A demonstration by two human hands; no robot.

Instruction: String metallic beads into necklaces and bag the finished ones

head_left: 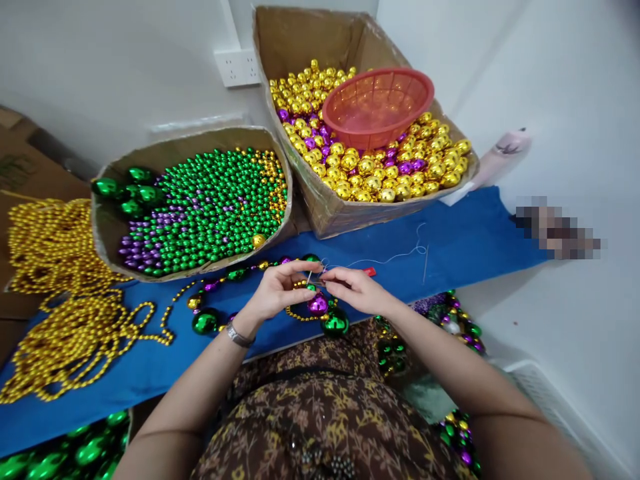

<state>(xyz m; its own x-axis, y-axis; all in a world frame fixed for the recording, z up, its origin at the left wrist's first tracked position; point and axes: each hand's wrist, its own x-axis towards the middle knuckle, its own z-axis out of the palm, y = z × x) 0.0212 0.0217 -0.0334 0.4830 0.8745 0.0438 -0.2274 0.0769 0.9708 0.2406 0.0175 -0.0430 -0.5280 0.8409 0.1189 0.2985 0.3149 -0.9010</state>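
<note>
— What are the hands doing at frame centre?
— The left hand (277, 288) and right hand (351, 287) meet fingertip to fingertip, both pinched shut on a partly strung bead strand (320, 308) over the blue cloth (450, 247).
— And behind them?
— A box of green beads (200, 207) centre left, gold baubles (380, 173) and an orange basket (377, 107) at upper centre.

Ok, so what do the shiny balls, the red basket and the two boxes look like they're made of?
Balls: probably metallised plastic, given their mirror-bright gold, green and purple highlights; glass can't be ruled out. Red basket: moulded plastic, translucent with a fine mesh pattern. Boxes: brown corrugated cardboard, matte, with bent, worn edges.
</note>
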